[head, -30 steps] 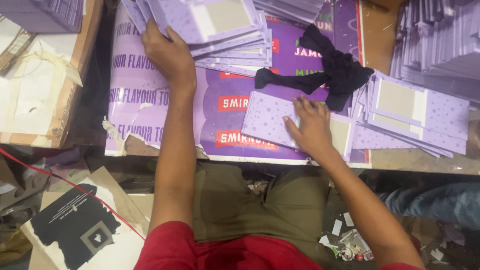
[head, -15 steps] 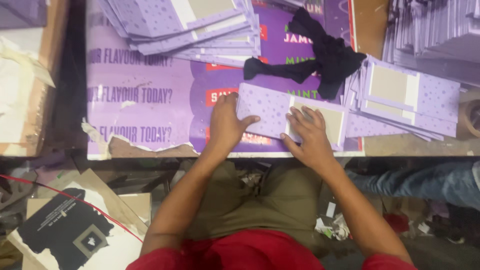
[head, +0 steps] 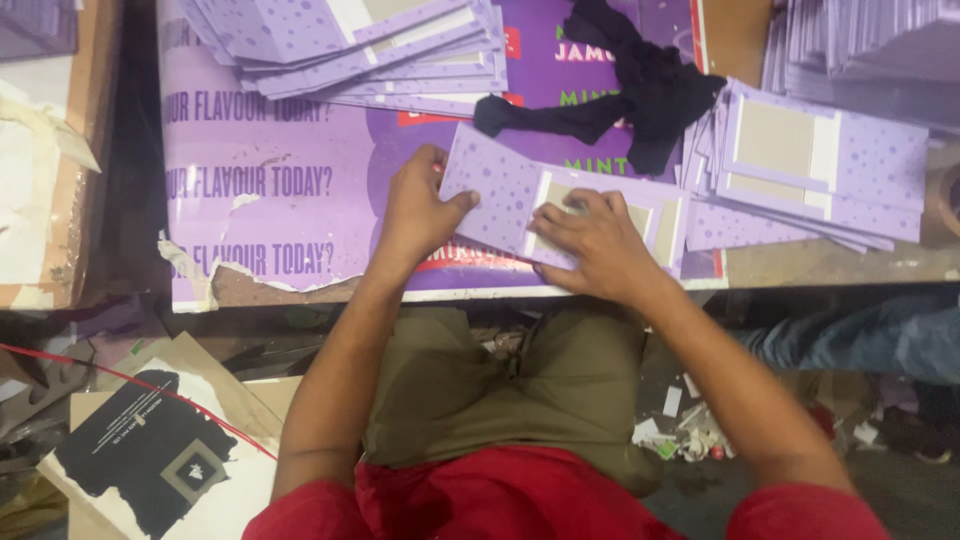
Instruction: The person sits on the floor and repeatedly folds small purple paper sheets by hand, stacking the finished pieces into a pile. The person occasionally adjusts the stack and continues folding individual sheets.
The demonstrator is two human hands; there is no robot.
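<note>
Both hands, left hand (head: 418, 207) and right hand (head: 590, 240), press one lilac card (head: 500, 185) flat, seemingly.

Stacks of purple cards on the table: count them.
3. One stack lies top left, one stack right of the hands, and another fills the top right corner, cut off by the frame, so more may be hidden.

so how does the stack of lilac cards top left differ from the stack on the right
The top-left stack is fanned out loosely and shows mostly dotted lilac faces; the right stack sits tidier, its top card showing a grey-brown panel with a white strip. The black cloth touches the right stack only. Both hold dotted lilac cards on the purple poster.
</note>
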